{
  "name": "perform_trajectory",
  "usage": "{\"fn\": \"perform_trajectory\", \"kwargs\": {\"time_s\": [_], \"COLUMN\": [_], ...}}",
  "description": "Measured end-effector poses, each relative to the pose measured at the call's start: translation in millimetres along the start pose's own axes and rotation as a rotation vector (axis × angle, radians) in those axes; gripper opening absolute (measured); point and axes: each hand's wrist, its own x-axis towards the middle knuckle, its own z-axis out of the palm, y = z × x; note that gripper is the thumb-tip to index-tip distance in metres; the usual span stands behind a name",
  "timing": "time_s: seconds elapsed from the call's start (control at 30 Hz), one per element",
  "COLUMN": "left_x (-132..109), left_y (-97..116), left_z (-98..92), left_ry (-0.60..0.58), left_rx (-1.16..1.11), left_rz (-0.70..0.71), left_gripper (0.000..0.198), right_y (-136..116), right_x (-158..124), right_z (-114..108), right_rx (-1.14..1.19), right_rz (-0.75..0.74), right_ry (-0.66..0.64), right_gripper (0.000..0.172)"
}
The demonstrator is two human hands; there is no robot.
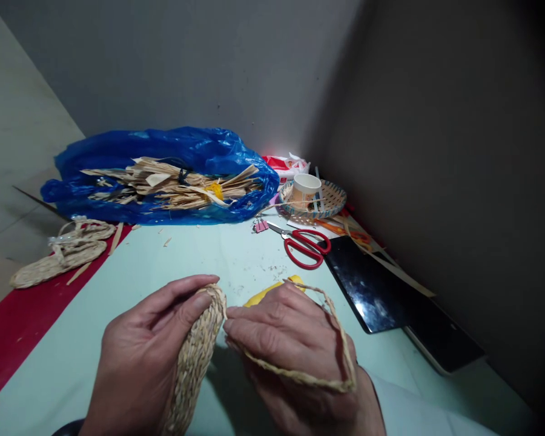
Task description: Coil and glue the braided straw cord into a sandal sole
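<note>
My left hand (149, 339) is closed round a woven straw sole (195, 357), its thumb pressed near the rounded upper end. The sole stands on edge, with its lower end running out of the picture. Close to its right side, my right hand (290, 345) is closed with its fingertips at the sole's edge. From these fingers a twisted straw cord (300, 378) loops over the back of the hand. What exactly the fingertips pinch is partly hidden. A yellow object (267, 293) lies on the table just behind the right hand.
A blue plastic bag (163, 142) holds dry husk strips (186, 181). Red-handled scissors (306, 245), a pink binder clip (260, 226) and dark tablets (367, 290) lie on the table. Behind them stands a paper cup (305, 188) in a woven basket (336, 197). Straw sandals (63, 260) rest at left.
</note>
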Motion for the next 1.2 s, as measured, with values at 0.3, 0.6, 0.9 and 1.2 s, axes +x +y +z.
{"fn": "perform_trajectory", "kwargs": {"time_s": [0.3,0.6,0.9,1.2], "left_x": [9.4,14.6,8.2,6.5], "left_y": [-9.1,-16.3,-14.2,-18.7], "left_z": [-4.1,-2.5,2.3,2.5], "left_ry": [-0.064,-0.114,-0.196,-0.258], "left_rx": [-0.079,-0.221,-0.361,-0.379], "left_rz": [-0.023,-0.087,-0.163,-0.219], "left_gripper": [0.038,0.042,0.045,0.043], "right_y": [0.7,5.2,3.5,3.7], "right_x": [-6.5,-6.0,-2.8,-5.6], "right_z": [2.6,8.9,3.3,0.8], "right_rx": [-0.182,-0.235,-0.169,-0.151], "right_rz": [-0.121,-0.164,-0.107,-0.098], "right_ry": [-0.008,-0.001,-0.098,-0.121], "right_gripper": [0.029,0.031,0.025,0.033]}}
